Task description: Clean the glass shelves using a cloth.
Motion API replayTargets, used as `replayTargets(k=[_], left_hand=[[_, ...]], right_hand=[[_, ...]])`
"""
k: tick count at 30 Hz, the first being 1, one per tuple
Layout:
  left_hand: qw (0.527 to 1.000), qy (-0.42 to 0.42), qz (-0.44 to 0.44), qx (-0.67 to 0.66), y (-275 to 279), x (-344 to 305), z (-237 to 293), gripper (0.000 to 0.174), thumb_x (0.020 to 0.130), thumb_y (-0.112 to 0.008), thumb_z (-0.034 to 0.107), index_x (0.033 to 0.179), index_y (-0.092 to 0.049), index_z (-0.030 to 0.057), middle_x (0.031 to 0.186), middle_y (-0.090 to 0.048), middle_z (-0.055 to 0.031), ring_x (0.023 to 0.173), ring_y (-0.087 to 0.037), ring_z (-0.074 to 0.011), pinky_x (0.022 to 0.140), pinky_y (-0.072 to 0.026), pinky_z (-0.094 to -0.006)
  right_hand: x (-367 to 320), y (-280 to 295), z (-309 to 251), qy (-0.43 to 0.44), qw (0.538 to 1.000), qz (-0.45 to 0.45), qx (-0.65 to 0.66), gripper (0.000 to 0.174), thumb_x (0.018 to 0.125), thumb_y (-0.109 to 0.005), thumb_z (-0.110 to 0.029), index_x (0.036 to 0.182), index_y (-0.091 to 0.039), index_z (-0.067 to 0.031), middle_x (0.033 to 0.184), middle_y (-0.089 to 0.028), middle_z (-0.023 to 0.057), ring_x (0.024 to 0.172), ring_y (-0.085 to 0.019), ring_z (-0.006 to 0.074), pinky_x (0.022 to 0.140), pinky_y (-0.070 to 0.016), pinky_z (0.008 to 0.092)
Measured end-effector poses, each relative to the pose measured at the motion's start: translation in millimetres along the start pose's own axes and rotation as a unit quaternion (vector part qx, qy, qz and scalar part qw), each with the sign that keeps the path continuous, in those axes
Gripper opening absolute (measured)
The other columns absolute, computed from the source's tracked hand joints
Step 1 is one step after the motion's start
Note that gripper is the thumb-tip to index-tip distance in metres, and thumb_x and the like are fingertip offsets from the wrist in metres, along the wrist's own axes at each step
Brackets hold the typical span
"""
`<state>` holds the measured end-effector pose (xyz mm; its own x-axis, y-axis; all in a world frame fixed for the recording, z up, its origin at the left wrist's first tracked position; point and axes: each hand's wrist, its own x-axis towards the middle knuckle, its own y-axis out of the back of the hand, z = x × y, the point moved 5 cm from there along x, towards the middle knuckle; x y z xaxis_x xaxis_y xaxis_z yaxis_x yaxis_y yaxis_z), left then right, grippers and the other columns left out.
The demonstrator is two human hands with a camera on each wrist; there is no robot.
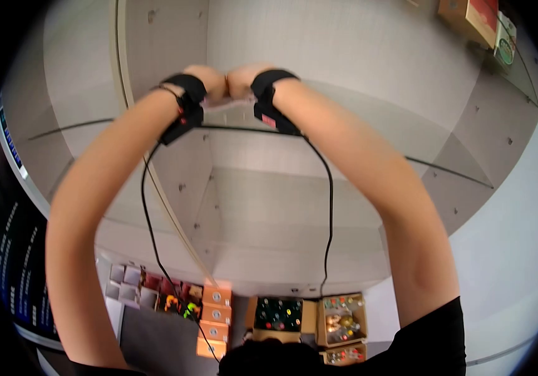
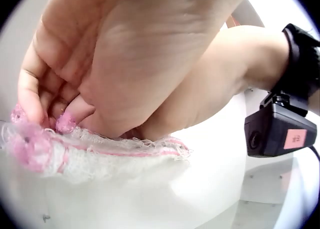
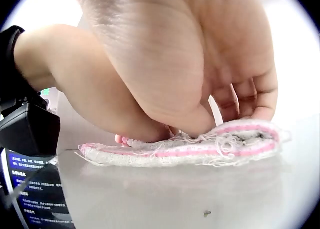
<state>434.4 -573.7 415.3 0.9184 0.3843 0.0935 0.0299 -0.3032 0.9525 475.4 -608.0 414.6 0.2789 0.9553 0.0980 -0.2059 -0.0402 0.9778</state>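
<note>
Up at the glass shelf, both hands meet over a folded white cloth [image 3: 180,154] with pink stripes and frayed edges. My left hand [image 2: 125,54] curls its fingers down onto one end, where pink fuzzy bits [image 2: 32,149] bunch up. At the other end my right hand [image 3: 200,54] grips the fold between thumb and bent fingers. From the head view, the left hand [image 1: 214,83] and right hand [image 1: 246,79] stand side by side, with most of the cloth hidden behind them. It lies low along the shelf in both wrist views.
A glass shelf [image 1: 369,119] crosses the cabinet, whose upright panel [image 1: 162,62] stands to the left. Boxes [image 1: 469,19] sit at upper right. Below are orange boxes [image 1: 217,313] and cartons of small items [image 1: 342,319]. Black cables [image 1: 330,207] hang from both wrists.
</note>
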Motion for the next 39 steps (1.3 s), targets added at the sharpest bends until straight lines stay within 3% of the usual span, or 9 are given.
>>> replayTargets(k=[4,11,13,17,19,26,29,35,39], left_hand=[[0.995,0.055,-0.078,-0.013,7,-4,3,0.02,0.063,-0.043,0.015,0.074,-0.054,0.0024,0.067,-0.054,-0.0117,0.059,-0.053,-0.0212,0.053,-0.0413,-0.0285],[0.994,0.069,-0.088,-0.017,15,-1,7,0.025,0.061,-0.046,0.019,0.079,-0.055,0.0048,0.081,-0.053,-0.0153,0.076,-0.051,-0.0264,0.064,-0.0402,-0.0303],[0.998,0.039,-0.037,0.015,10,21,-1,0.023,0.065,-0.045,0.025,0.071,-0.053,0.0043,0.063,-0.054,-0.0096,0.047,-0.052,-0.0175,0.047,-0.0423,-0.0247],[0.996,0.079,-0.036,-0.019,1,54,-6,0.022,0.064,-0.049,0.025,0.075,-0.054,0.0065,0.069,-0.055,-0.0092,0.057,-0.054,-0.018,0.051,-0.0428,-0.0257],[0.996,0.077,-0.022,-0.039,-8,73,-15,0.022,0.063,-0.05,0.024,0.076,-0.054,0.0061,0.072,-0.055,-0.0101,0.06,-0.054,-0.0188,0.054,-0.0428,-0.026],[0.999,0.054,-0.008,-0.002,-13,81,-15,0.023,0.064,-0.049,0.023,0.078,-0.054,0.0067,0.076,-0.055,-0.0104,0.066,-0.054,-0.0209,0.059,-0.0419,-0.0282],[0.999,0.041,0.025,0.017,-11,74,-8,0.022,0.065,-0.047,0.024,0.075,-0.055,0.006,0.07,-0.055,-0.01,0.061,-0.053,-0.0223,0.056,-0.0419,-0.0287],[1.0,-0.005,0.002,0.018,1,39,16,0.019,0.061,-0.045,0.02,0.07,-0.053,0.0051,0.063,-0.054,-0.0118,0.056,-0.052,-0.0235,0.051,-0.0407,-0.0291],[0.998,0.007,-0.034,0.046,15,12,41,0.02,0.059,-0.044,0.015,0.073,-0.054,0.0052,0.066,-0.054,-0.0116,0.059,-0.052,-0.0235,0.054,-0.0412,-0.029]], right_hand=[[-12,10,3,-0.033,0.999,-0.008,0.014,0.016,0.06,-0.041,-0.01,0.071,-0.052,-0.0039,0.062,-0.052,0.0092,0.054,-0.049,0.0192,0.048,-0.0384,0.0283],[3,10,11,-0.013,0.999,-0.047,0.001,0.013,0.061,-0.042,-0.013,0.065,-0.051,-0.0039,0.06,-0.05,0.0084,0.052,-0.046,0.0178,0.049,-0.0382,0.027],[14,4,20,-0.027,0.998,-0.039,0.037,0.014,0.062,-0.042,-0.014,0.064,-0.051,-0.0037,0.06,-0.051,0.0095,0.052,-0.046,0.0194,0.05,-0.038,0.0279],[47,-9,41,-0.025,0.999,-0.023,0.039,0.017,0.062,-0.041,-0.015,0.065,-0.052,-0.0025,0.061,-0.052,0.0124,0.054,-0.046,0.0216,0.051,-0.0379,0.0299],[47,-7,43,-0.053,0.996,-0.051,0.043,0.025,0.059,-0.048,-0.016,0.081,-0.055,-0.0068,0.083,-0.052,0.0156,0.078,-0.05,0.0265,0.068,-0.0397,0.0294],[58,-16,50,-0.05,0.995,-0.054,0.067,0.025,0.061,-0.045,-0.015,0.083,-0.054,-0.0066,0.085,-0.051,0.0166,0.078,-0.05,0.0277,0.067,-0.04,0.0318],[44,-10,46,-0.037,0.998,-0.017,0.047,0.018,0.059,-0.043,-0.016,0.063,-0.055,-0.003,0.065,-0.054,0.0138,0.059,-0.051,0.0232,0.051,-0.0388,0.0315],[9,-4,42,-0.029,1.0,-0.007,0.01,0.011,0.055,-0.045,-0.012,0.056,-0.05,-0.0025,0.051,-0.047,0.0096,0.049,-0.044,0.0214,0.046,-0.0357,0.0298],[-7,-9,40,0.012,0.999,-0.048,0.012,0.017,0.066,-0.044,-0.014,0.079,-0.051,-0.0051,0.074,-0.051,0.0034,0.062,-0.046,0.0128,0.054,-0.0419,0.0207]])
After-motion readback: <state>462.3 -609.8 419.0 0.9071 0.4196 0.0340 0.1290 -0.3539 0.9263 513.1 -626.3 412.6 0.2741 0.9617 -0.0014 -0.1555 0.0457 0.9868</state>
